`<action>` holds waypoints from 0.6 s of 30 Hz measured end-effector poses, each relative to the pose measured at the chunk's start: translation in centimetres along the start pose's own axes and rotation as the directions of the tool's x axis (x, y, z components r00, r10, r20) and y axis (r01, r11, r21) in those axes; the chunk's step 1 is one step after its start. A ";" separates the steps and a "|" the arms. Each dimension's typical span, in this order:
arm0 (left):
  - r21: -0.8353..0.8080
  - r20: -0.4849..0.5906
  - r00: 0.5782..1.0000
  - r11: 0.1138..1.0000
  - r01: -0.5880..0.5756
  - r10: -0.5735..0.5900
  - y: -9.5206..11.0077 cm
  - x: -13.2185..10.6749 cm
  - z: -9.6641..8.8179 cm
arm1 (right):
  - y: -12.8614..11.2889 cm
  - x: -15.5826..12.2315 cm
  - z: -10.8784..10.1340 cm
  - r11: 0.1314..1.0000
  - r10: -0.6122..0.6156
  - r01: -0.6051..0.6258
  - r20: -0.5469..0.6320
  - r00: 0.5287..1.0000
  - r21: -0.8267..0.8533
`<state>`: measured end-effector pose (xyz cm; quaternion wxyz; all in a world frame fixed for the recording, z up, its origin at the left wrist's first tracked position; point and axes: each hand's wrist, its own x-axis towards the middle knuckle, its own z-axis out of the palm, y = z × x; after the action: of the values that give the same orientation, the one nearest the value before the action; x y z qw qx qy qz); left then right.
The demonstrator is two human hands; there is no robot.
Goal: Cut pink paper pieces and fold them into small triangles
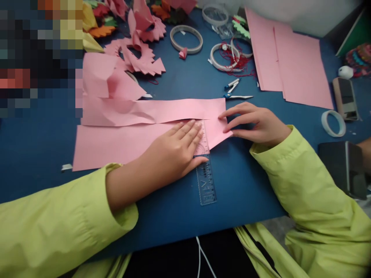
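A long pink paper sheet (pixel 116 143) lies on the blue table (pixel 43 154), with a second pink strip (pixel 150 110) above it. My left hand (pixel 176 148) lies flat with fingers together on a clear plastic ruler (pixel 206 181) that crosses the sheet's right part. My right hand (pixel 256 123) rests on the sheet's right end, fingers stretched out and fingertips pressing the paper's corner (pixel 222 129). Both arms wear yellow-green sleeves.
Cut pink paper shapes (pixel 142 58) and coloured paper flowers lie at the back left. Tape rolls (pixel 186 38) and red thread (pixel 228 58) sit at the back middle, a compass tool (pixel 234 90) just beyond my right hand. Pink sheets (pixel 290 61) lie back right. A tape ring (pixel 333 123) and dark box (pixel 343 166) stand at the right.
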<state>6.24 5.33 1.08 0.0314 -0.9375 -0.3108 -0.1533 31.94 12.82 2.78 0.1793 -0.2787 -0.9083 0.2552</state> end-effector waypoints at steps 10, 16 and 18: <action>0.005 -0.008 1.000 1.000 0.006 -0.006 0.1 -0.1 0.0 | -0.5 3.2 1.8 0.971 0.153 -0.129 -0.107 0.982 0.202; 0.020 -0.004 1.000 1.000 0.002 -0.002 0.1 0.0 0.0 | -0.5 5.4 2.8 0.919 0.338 -0.261 -0.249 0.908 0.294; 0.024 -0.005 1.000 1.000 0.008 -0.007 0.1 0.0 0.1 | -0.3 6.2 3.3 0.908 0.384 -0.298 -0.303 0.872 0.294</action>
<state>6.34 5.29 0.97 0.0428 -0.9355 -0.3160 -0.1522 25.46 15.16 1.44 0.3238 -0.4533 -0.7597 0.3354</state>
